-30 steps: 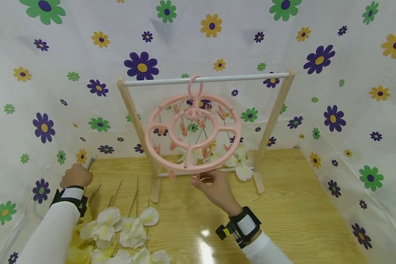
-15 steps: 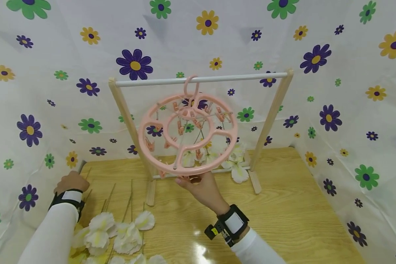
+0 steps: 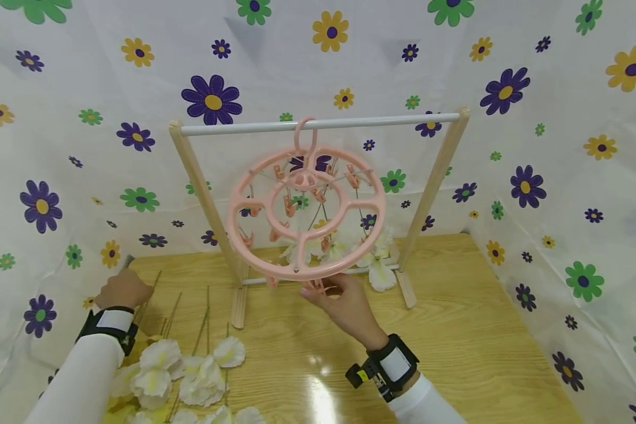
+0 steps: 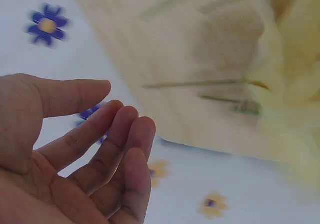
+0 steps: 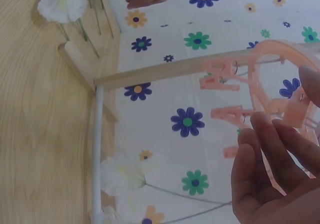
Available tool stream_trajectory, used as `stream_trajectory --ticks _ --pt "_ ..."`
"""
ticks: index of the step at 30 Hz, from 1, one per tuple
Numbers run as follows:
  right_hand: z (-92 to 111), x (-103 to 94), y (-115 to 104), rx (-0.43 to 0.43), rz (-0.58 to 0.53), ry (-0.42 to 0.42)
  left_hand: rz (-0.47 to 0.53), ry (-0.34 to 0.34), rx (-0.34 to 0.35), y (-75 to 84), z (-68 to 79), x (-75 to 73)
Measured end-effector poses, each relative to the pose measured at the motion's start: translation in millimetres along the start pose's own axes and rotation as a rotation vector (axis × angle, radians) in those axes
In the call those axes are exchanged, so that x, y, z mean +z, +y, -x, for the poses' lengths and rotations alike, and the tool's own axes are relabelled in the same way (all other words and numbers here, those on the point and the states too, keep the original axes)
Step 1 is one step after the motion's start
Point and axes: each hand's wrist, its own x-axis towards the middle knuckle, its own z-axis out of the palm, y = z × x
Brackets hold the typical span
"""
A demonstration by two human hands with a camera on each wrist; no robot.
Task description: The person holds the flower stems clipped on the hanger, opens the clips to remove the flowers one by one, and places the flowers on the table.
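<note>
A round pink clip hanger [image 3: 235, 206] hangs by its hook from the white bar [image 3: 381, 122] of a wooden stand. My right hand [image 3: 347, 303] is at its near rim, thumb and forefinger pinching a pink clothespin [image 5: 299, 103]. More clothespins [image 5: 230, 115] dangle around the ring, several with flower stems below them. My left hand [image 3: 123, 288] is over the left side of the table, beside artificial flower stems [image 3: 153, 294]. In the left wrist view its fingers [image 4: 142, 134] are loosely bent, thumb apart, with nothing between them.
White artificial flowers [image 3: 156, 371] lie at the front left, stems pointing away, with yellow ones [image 4: 300, 84] beside them. White blooms [image 3: 381, 274] hang low behind the hanger. Stand feet [image 3: 239, 307] rest on the wooden table [image 3: 456, 330]. Flower-print cloth [image 3: 275, 70] surrounds the table.
The hanger has twisted a little and swung back, with my right hand staying at its clothespin. My left hand has shifted slightly right over the stems. The head view has turned a little.
</note>
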Motion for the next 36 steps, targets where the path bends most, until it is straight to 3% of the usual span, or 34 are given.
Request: stream_trajectory --ticks 6,12,15,17,19,22,28,36 --pt "14 -21.4 5 0.081 0.048 -0.013 0.051 0.010 0.204 28.5 38.8 -0.3" --pt "24 -56.0 26 0.197 0.172 -0.048 0.106 0.027 0.324 56.5 87.4 12.0" --pt "17 -73.4 41 0.213 0.272 0.023 0.128 0.087 0.407 69.5 109.3 16.9" --pt "8 -83.1 53 0.212 0.332 0.122 0.148 0.121 0.453 77.4 122.1 19.0" --pt "-2 -91.3 64 0.213 0.384 0.215 0.171 0.136 0.475 85.1 134.4 21.2" --pt "-17 -99.7 80 0.208 0.444 0.272 0.212 0.141 0.502 96.4 150.4 24.4" --pt "-44 -102.9 101 0.150 0.475 0.230 0.275 0.165 0.549 120.2 174.5 35.4" --pt "-54 -96.0 106 0.170 0.434 0.208 0.401 0.105 0.555 151.6 197.4 54.6"
